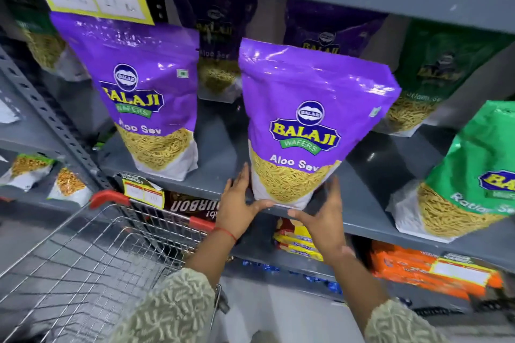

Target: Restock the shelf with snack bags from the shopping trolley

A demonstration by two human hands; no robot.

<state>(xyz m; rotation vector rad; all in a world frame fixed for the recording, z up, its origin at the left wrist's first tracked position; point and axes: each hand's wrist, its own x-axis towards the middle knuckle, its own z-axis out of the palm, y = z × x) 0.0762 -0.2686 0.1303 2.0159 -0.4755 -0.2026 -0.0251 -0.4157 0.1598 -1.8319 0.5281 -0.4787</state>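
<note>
Right, placement step: a purple Aloo Sev bag (306,120) stands upright at the front lip of the grey metal shelf (362,203), base on the edge, top leaning slightly back. Left hand (237,206) is at the bag's lower left corner, fingers spread apart, thumb along the shelf lip under the base; it looks to be touching the bag rather than gripping it. Right hand (323,217) is at the lower right corner, fingers also splayed, blurred; contact can't be confirmed. Neither hand is clamped on anything.

Judgement: the bag is set down and being steadied or released. Next move likely calls for a nudge back so the base sits fully on the shelf, in line with the second Aloo Sev bag (145,92) standing to the left, then a reach back to the shopping trolley (97,253) at lower left. No bags can be made out in the visible part of its basket, so the stock left is unclear.

Materials: bags are glossy crinkly plastic stand-up pouches, flat-bottomed, with a clear lower window showing thin yellow strands. A green Ratlami Sev bag (473,170) of the same build stands to the right. The trolley is wire mesh with red plastic trim. Sleeves are a nubbly knit.
</note>
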